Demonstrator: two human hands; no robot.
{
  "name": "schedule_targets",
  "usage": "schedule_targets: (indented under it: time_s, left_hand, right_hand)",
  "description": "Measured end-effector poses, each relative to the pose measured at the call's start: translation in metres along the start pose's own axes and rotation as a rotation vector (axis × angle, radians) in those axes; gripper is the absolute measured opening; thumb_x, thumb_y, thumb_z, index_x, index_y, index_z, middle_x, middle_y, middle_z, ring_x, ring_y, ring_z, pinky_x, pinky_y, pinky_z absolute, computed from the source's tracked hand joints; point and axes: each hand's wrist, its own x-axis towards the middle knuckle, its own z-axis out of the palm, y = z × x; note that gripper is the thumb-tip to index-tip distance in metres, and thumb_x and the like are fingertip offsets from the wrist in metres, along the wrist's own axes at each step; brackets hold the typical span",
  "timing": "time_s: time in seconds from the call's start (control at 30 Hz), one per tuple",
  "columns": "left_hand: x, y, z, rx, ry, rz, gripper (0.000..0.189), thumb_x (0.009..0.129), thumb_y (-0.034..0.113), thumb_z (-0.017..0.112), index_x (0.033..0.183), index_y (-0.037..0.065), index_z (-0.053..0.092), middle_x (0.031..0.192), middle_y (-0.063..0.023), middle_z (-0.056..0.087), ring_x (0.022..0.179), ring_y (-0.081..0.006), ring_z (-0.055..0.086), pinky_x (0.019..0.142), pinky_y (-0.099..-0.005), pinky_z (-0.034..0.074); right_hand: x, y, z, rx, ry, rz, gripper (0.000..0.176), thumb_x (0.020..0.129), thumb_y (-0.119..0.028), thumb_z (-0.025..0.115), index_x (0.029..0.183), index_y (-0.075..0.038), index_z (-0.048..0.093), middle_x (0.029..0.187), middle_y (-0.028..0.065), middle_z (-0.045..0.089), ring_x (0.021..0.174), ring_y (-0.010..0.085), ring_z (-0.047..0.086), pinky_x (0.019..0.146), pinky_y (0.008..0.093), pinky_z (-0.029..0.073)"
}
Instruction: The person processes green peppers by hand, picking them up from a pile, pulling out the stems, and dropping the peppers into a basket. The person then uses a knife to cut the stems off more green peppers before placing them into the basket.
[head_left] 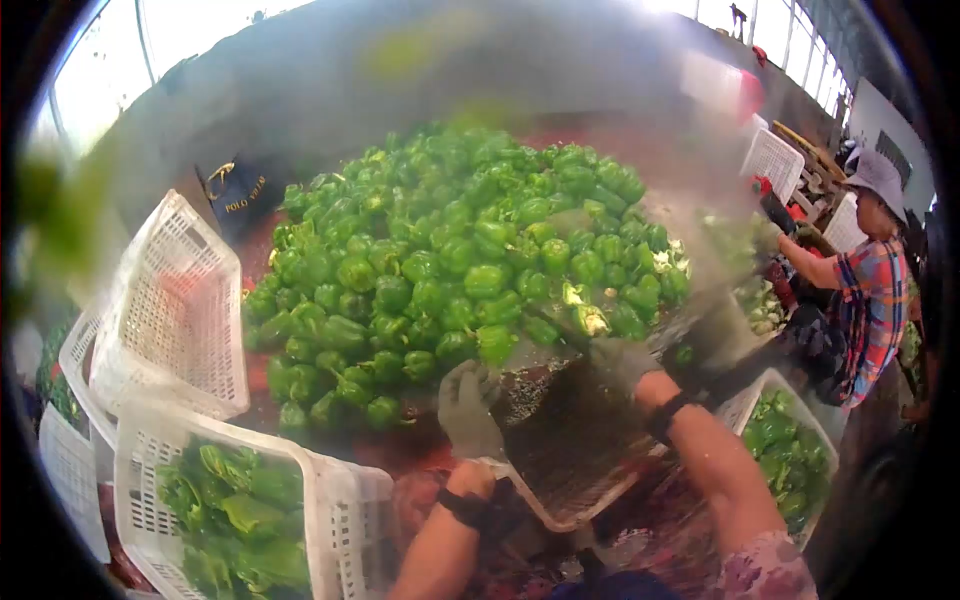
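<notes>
A big heap of green bell peppers lies in front of me. My left hand, in a grey glove, is at the heap's near edge beside a bell pepper. Its fingers point up and are loosely apart, with nothing visible in them. My right hand, also gloved, is at the right of that edge, close to a pale cut pepper core. Its fingers are blurred, so I cannot make out a hold. Between and below my hands is a light-rimmed crate with a dark inside and pale seeds near its far edge.
A tilted white crate stands at left, above a white crate of green peppers. Another pepper-filled crate is at right. A person in a hat and checked shirt works beyond it. A dark bag lies behind the heap.
</notes>
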Motion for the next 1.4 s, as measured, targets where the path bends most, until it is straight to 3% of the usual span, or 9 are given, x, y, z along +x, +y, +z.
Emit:
schedule_targets:
  time_s: [0.13,0.23,0.37,0.47,0.7,1.03,1.13,1.27,1.4]
  left_hand:
    - [0.003,0.012,-0.001,-0.044,0.082,0.052,0.026,0.100,0.014,0.052,0.121,0.000,0.055,0.105,-0.0135,0.064,0.087,-0.0204,0.065,0.071,-0.0334,0.055]
    - [0.007,0.011,-0.011,-0.068,0.055,0.078,0.026,0.100,0.014,0.052,0.121,-0.001,0.055,0.106,-0.0137,0.064,0.086,-0.0200,0.065,0.070,-0.0339,0.055]
    - [0.008,0.013,-0.013,-0.069,0.103,0.070,0.025,0.101,0.015,0.052,0.121,0.001,0.055,0.103,-0.0123,0.065,0.085,-0.0198,0.065,0.071,-0.0327,0.055]
    - [0.004,0.018,-0.016,-0.124,0.096,0.053,0.024,0.100,0.014,0.052,0.120,0.001,0.056,0.103,-0.0115,0.064,0.084,-0.0195,0.065,0.070,-0.0313,0.054]
    - [0.009,0.015,-0.026,-0.178,0.037,0.047,0.023,0.099,0.013,0.052,0.118,0.000,0.055,0.104,-0.0120,0.064,0.084,-0.0209,0.064,0.071,-0.0320,0.053]
    - [0.000,0.026,-0.017,-0.103,0.117,0.043,0.027,0.099,0.015,0.054,0.121,0.000,0.054,0.106,-0.0140,0.064,0.087,-0.0223,0.065,0.073,-0.0339,0.054]
    - [0.001,0.025,-0.018,-0.102,0.126,0.051,0.027,0.099,0.015,0.054,0.122,0.000,0.055,0.107,-0.0138,0.064,0.088,-0.0222,0.065,0.074,-0.0343,0.054]
    - [0.005,0.023,-0.022,-0.090,0.127,0.038,0.026,0.100,0.015,0.053,0.122,0.001,0.055,0.106,-0.0132,0.065,0.088,-0.0215,0.066,0.074,-0.0339,0.054]
    - [0.006,0.025,-0.022,-0.089,0.115,0.028,0.026,0.100,0.015,0.052,0.121,0.001,0.055,0.105,-0.0129,0.065,0.087,-0.0212,0.066,0.073,-0.0333,0.054]
  right_hand:
    - [-0.014,0.002,-0.008,0.235,0.076,0.113,0.030,0.098,-0.031,0.051,0.109,-0.005,0.060,0.100,0.0227,0.066,0.094,0.0422,0.063,0.082,0.0501,0.050]
    - [-0.041,-0.015,-0.021,0.353,0.250,-0.041,0.033,0.098,-0.032,0.050,0.113,-0.004,0.062,0.106,0.0242,0.066,0.099,0.0434,0.062,0.085,0.0493,0.050]
    - [-0.063,-0.026,0.013,0.345,0.180,-0.114,0.036,0.099,-0.031,0.051,0.118,-0.002,0.061,0.111,0.0248,0.066,0.102,0.0435,0.062,0.088,0.0465,0.050]
    - [-0.072,-0.052,0.018,0.411,-0.004,0.080,0.039,0.098,-0.030,0.053,0.119,0.001,0.061,0.110,0.0247,0.066,0.103,0.0433,0.062,0.089,0.0457,0.050]
    - [-0.109,-0.070,0.028,0.528,0.061,0.041,0.035,0.097,-0.027,0.056,0.119,0.000,0.063,0.110,0.0258,0.066,0.101,0.0408,0.065,0.085,0.0428,0.052]
    - [-0.064,-0.100,-0.022,0.610,0.482,-0.380,0.030,0.097,-0.019,0.056,0.123,-0.004,0.060,0.104,0.0214,0.068,0.096,0.0380,0.065,0.083,0.0385,0.052]
    - [-0.025,-0.078,0.023,0.222,0.275,-0.295,0.026,0.098,-0.024,0.055,0.114,-0.005,0.061,0.101,0.0212,0.066,0.093,0.0401,0.063,0.080,0.0441,0.052]
    - [-0.012,-0.063,0.019,0.157,0.013,-0.031,0.033,0.099,-0.035,0.048,0.107,-0.006,0.061,0.100,0.0208,0.066,0.096,0.0429,0.061,0.082,0.0512,0.049]
    - [-0.006,0.004,0.064,0.120,0.066,-0.005,0.037,0.098,-0.037,0.049,0.112,-0.006,0.063,0.107,0.0228,0.066,0.101,0.0430,0.061,0.087,0.0506,0.048]
